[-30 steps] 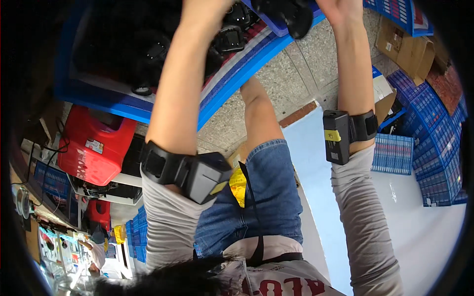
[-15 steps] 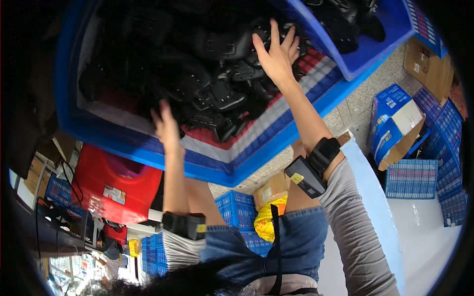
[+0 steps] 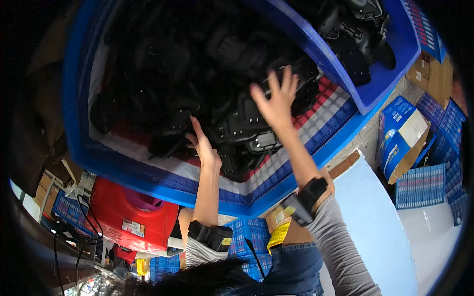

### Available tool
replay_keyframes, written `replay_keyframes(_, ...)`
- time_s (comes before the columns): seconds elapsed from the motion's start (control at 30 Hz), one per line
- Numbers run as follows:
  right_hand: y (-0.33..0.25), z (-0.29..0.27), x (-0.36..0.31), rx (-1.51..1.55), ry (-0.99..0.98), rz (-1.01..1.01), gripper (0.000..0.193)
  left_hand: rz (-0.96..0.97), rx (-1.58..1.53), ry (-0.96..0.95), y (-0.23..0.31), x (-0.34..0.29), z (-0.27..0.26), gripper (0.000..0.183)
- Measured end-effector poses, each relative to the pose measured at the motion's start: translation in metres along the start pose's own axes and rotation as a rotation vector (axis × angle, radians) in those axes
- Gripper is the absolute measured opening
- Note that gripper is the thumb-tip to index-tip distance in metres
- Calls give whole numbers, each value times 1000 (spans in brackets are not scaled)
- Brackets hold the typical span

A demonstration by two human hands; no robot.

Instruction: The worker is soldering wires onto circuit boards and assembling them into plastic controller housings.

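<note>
A heap of black moulded plastic parts fills a large blue bin, mostly in deep shadow. Red, white and blue striped cloth lines its walls. My left hand is at the near side of the heap, fingers stretched and apart beside a dark part; whether it touches is unclear. Over the heap's right side my right hand spreads its fingers, slightly blurred, holding nothing visible. Both wrists wear black strapped devices.
A smaller blue-violet bin with more black parts sits at the upper right corner. Blue crates and an opened blue carton stand right. A red plastic container lies near left, with a black cable beside it.
The view has shifted, so the bin sits lower in it. My left hand has moved right along the heap; my right hand has drawn back nearer, still spread.
</note>
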State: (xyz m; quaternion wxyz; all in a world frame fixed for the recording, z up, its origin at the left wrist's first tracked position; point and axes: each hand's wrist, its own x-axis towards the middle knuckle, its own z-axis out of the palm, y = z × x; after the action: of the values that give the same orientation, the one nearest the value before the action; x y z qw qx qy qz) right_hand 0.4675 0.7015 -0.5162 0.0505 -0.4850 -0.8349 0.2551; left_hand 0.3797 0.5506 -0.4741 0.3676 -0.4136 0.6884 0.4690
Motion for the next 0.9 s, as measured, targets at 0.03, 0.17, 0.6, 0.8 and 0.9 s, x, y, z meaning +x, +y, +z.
replay_keyframes(0.03,-14,4,-17,91,-64,-46,56,38,-29,-9,2,-6,0,101)
replay_keyframes(0.17,-44,-9,-74,325,-297,32,52,291,137,-286,-15,-24,-15,84)
replay_keyframes(0.6,-118,-188,6,532,-308,-72,52,380,-53,-602,66,-222,37,73)
replay_keyframes(0.8,-99,-293,101,462,-164,-206,49,708,-13,-893,103,-283,120,74)
replay_keyframes(0.9,-87,-304,118,192,15,-232,44,613,-44,-765,108,-264,145,68)
